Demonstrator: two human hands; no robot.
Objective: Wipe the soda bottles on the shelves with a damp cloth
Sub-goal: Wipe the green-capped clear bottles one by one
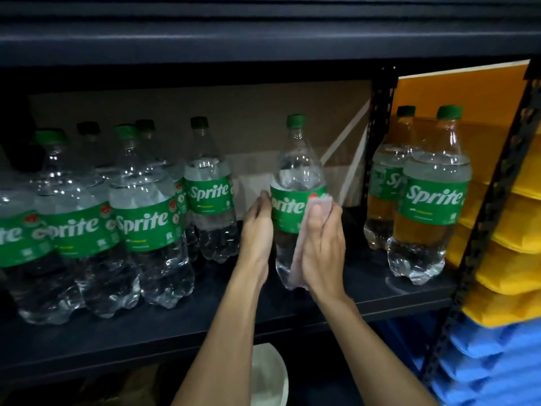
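My right hand [322, 247] hides most of the cloth [296, 260]. My left hand [257, 227] covers the first label letter on the held bottle [297, 159]. At nine o'clock, the leftmost bottle [8, 238] runs off frame.

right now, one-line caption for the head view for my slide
Left hand steadies a Sprite bottle on the dark shelf while the right hand presses a pink cloth to it.

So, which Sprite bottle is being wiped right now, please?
The lone clear plastic Sprite bottle mid-shelf: the left hand holds it, the right hand presses a pale cloth on it.

Sprite bottle [295, 168] between left hand [257, 230] and right hand's [323, 244] cloth [297, 259]
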